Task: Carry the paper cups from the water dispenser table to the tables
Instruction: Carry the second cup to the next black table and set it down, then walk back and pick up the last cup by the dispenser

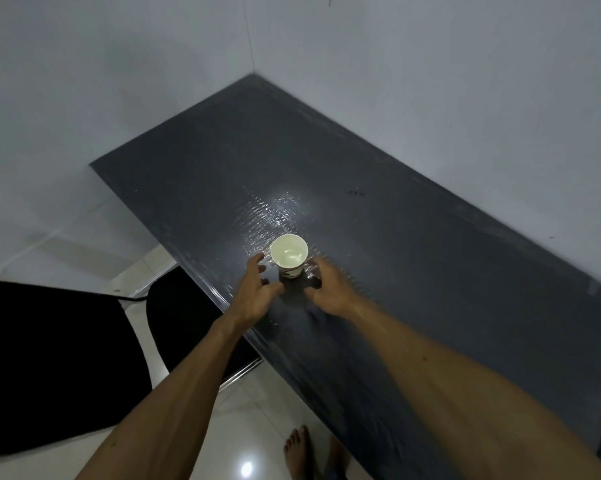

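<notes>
A white paper cup (289, 253) stands upright on a dark grey table (413, 258), near its front edge, with liquid showing inside it. My left hand (257, 289) hovers just left of the cup with fingers spread, not touching it. To the cup's right my right hand (326, 287) has its fingers curled loosely, also apart from the cup. Both hands hold nothing.
The table fits into a corner of white walls (430, 81). A black chair (174, 306) is tucked at the table's left edge and another black seat (50, 358) fills the lower left. My bare feet (302, 452) stand on glossy white floor tiles.
</notes>
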